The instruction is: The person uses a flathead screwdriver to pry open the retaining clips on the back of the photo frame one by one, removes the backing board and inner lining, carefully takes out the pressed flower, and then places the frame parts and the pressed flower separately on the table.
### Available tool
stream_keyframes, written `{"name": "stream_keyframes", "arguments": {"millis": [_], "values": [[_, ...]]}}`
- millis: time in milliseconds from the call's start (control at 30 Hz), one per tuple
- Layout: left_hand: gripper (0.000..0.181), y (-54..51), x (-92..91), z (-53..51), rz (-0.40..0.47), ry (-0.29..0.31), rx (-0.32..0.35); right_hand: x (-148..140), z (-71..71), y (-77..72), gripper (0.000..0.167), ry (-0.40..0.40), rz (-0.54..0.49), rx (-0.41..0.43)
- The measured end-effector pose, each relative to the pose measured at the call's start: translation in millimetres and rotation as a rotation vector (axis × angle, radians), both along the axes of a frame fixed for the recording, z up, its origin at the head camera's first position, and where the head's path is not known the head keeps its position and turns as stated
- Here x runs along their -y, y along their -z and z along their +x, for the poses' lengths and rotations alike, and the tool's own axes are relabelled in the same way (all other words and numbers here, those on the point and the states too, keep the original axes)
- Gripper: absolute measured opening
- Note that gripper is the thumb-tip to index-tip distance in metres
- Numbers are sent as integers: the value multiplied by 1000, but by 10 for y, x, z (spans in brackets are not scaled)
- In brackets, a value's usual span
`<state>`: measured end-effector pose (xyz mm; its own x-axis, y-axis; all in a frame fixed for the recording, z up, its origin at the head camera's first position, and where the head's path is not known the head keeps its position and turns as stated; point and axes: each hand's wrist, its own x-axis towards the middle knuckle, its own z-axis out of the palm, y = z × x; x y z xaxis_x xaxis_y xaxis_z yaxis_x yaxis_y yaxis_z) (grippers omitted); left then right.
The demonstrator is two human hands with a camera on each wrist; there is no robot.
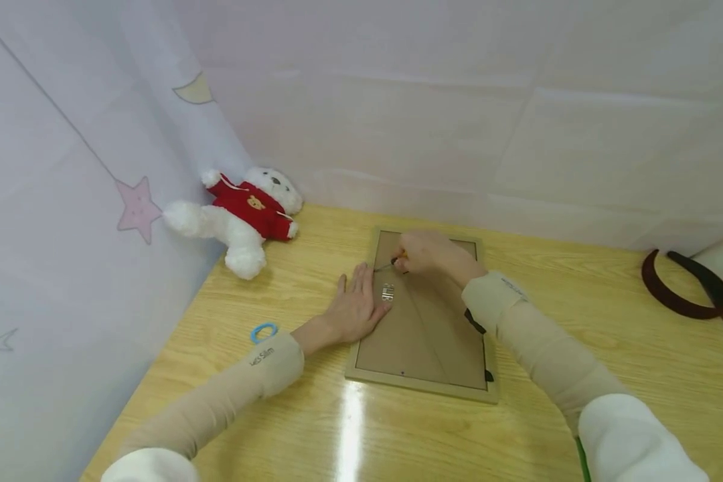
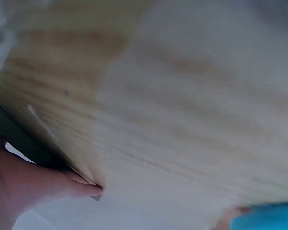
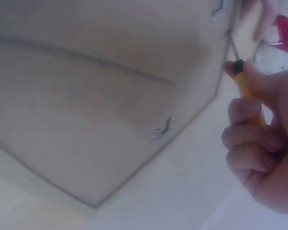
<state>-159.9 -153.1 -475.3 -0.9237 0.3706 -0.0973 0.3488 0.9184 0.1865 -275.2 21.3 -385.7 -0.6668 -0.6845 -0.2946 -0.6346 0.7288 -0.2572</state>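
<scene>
Frame (image 1: 422, 385) lies back side up on the wooden surface (image 1: 313, 428), right in front of you, with its brown board (image 1: 434, 328) showing. Your right grip (image 1: 430, 253) has its fingers curled tight round a small tool (image 3: 247, 90) with a yellow handle and a black collar. The thin metal end of the tool reaches the left edge of the board, up near the far end, just beside the fingertips of your left grip (image 1: 354, 309). That left grip is loose and flat: its fingers lie straight along the left side of the frame, and the thumb spreads over the board. A little metal hanger (image 1: 388, 292) sits on the board, just above your thumb. Black tabs (image 1: 489, 376) stick out at the right side of the frame.

A blue ring (image 1: 264, 333) lies on the surface, near your left wrist. Farther back on the left is a white toy bear (image 1: 245, 227) in a red top, lying on its back. A dark red hair band (image 1: 677, 304) is far over on the right, well apart from the frame.
</scene>
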Motion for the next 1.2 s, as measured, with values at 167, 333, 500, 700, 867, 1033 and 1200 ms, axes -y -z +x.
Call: {"name": "stream_keyframes", "arguments": {"millis": [167, 333, 500, 700, 867, 1033, 1200], "values": [[87, 41, 13, -3, 23, -29, -12, 108, 25, -120, 25, -39, 84, -34], [86, 61, 29, -2, 16, -25, -12, 124, -3, -81, 24, -66, 78, -52], [85, 76, 5, 1, 38, -13, 9, 47, -8, -1, 26, -104, 41, -95], [84, 63, -18, -4, 23, -31, -12, 122, 34, -63, 18, -78, 71, -121], [83, 48, -6, -21, 60, -18, -3, 371, 84, -226, 13, -64, 168, -214], [83, 56, -6, -42, 68, -20, 1, 609, 128, -333, 14, -89, 296, -311], [84, 56, -22, -16, 36, -42, 20, 884, 188, -362, 22, -160, 383, -375]]}}
